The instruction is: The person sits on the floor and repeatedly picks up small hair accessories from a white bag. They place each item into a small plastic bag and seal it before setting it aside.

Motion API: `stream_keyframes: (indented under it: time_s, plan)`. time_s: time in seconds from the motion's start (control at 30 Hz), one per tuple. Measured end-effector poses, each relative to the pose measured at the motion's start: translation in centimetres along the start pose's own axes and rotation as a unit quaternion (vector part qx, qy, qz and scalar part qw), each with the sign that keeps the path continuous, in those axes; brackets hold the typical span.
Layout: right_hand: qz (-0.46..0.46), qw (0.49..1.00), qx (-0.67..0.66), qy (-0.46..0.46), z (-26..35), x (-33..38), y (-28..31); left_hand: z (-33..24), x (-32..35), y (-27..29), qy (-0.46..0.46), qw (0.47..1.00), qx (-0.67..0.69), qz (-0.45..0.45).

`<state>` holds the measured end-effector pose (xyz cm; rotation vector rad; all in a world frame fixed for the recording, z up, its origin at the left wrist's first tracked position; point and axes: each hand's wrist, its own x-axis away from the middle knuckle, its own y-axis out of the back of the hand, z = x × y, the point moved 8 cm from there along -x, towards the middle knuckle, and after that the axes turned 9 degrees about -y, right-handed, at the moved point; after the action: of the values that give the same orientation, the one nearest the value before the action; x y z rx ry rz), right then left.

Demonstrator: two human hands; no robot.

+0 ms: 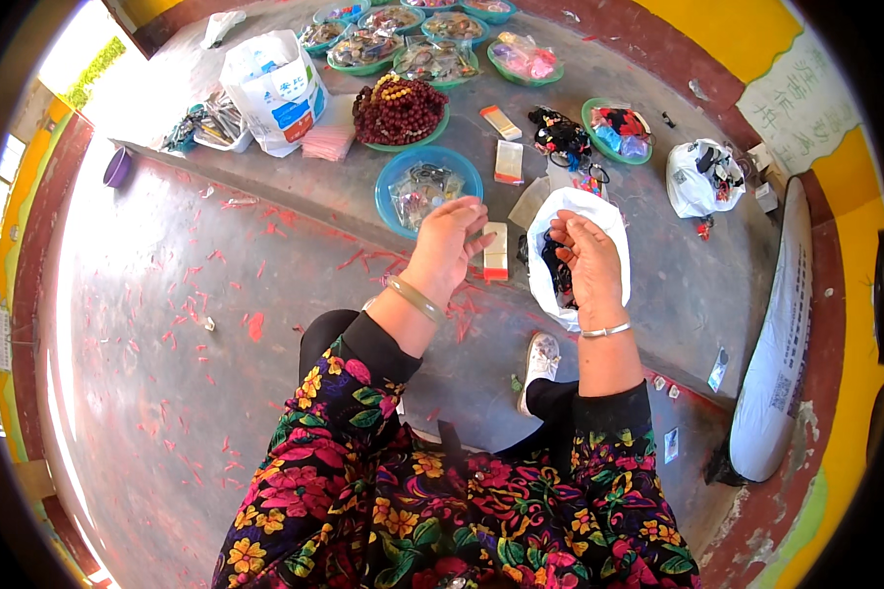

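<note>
My left hand (446, 245) is raised beside the right rim of a blue plastic basin (384, 201), its fingers curled in. The basin holds small items in clear plastic. Over an open white bag (614, 236) hangs my right hand (591, 261), with bent fingers drawn together. Black pieces (558, 275) show inside that bag. The two hands face each other with a gap between them. Anything pinched in either hand is too small to make out. A white and red card box (496, 252) lies between the basin and the bag.
Green basins of packaged trinkets (363, 49) stand at the back, near dark red beads (400, 113) and a large white bag (275, 88). Another white bag (702, 177) is at the right. A raised step edge (265, 199) crosses the floor. Red scraps (255, 326) lie about.
</note>
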<state>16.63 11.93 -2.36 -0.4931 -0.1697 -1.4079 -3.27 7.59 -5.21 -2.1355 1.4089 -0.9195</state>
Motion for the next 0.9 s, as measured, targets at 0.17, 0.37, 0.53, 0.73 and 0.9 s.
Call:
stream_keyframes:
  time_s: [0.17,0.37,0.53,0.73,0.9]
  plan:
    - [0.017,0.997,0.069,-0.018,-3.6,-2.3,-1.0,-3.3,0.2,-0.4,-0.046,0.998,0.038,0.014]
    - [-0.004,0.966,0.208,-0.151,-15.8,-7.0,-0.5,-5.2,0.6,0.0,-0.058,0.997,0.047,0.014]
    - [-0.144,0.908,0.374,-0.121,-24.9,-11.3,4.9,-5.5,0.6,-0.8,-0.033,0.998,0.052,0.03]
    - [-0.275,0.827,0.489,-0.018,-22.1,-10.1,2.7,-6.0,1.0,0.3,-0.018,0.998,0.046,0.039]
    - [-0.27,0.781,0.555,-0.093,-21.3,-11.5,1.9,-6.2,1.2,0.4,0.007,0.999,0.029,0.034]
